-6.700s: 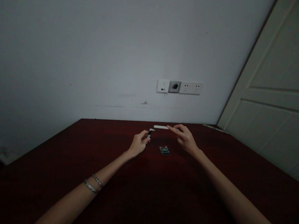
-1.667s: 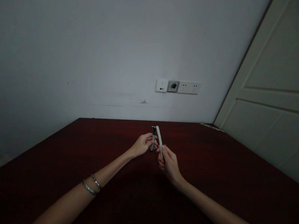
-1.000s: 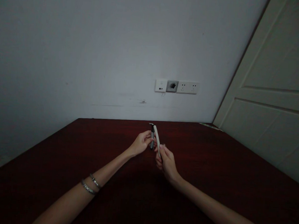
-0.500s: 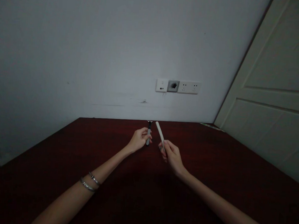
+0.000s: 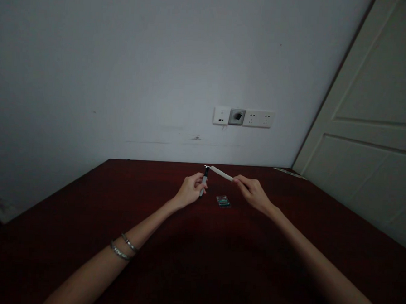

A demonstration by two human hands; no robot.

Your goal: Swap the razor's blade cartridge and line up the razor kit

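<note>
Over the dark red tabletop [image 5: 147, 185], a white stick [image 5: 222, 173] is pinched by the right hand [image 5: 254, 192], a grey-black razor [image 5: 204, 180] by the left hand [image 5: 188, 191], tips close together. Between the hands, a small clear packet [image 5: 223, 201] is seen on the tabletop.

two hands [image 5: 188, 190] [image 5: 256, 194], one razor-like tool [image 5: 204, 180], one white stick [image 5: 221, 173], one packet [image 5: 223, 201], two bracelets [image 5: 118, 253] [image 5: 128, 244], one table [image 5: 197, 260], one door [image 5: 372, 102]
</note>
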